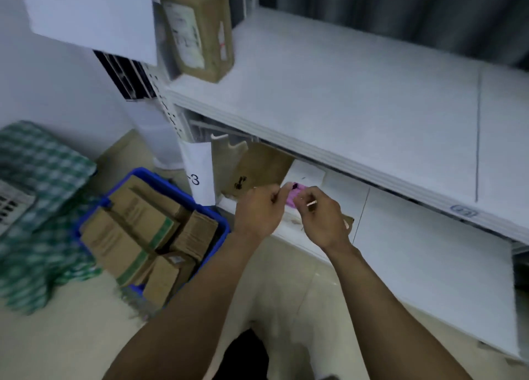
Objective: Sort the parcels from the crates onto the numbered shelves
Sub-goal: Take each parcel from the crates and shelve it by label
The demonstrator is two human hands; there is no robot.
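- Pink item (294,198) is pinched from both sides by the left hand (259,212) and right hand (322,218), fingers curled, just over the lower shelf (415,259) front edge.
- Cardboard parcels (137,230) are packed in a blue crate (224,229) on the floor, left of the hands.
- Brown paper bag (257,165) is seen on the lower shelf beside a label (199,176) marked "-3".

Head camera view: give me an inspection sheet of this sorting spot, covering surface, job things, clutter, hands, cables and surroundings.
Surface: white lower shelf beneath a white upper shelf; a paper tag reading 3 hangs at the upright.
Job's things: blue crate on the floor, full of cardboard parcels; a brown parcel stands on the upper shelf; a brown packet on the lower.
Clutter: green checked cloth left of the crate.
Hands: left hand and right hand both pinch a small pink item above the lower shelf's front.
Cables: nothing seen.
Surroundings: pale floor, white wall.
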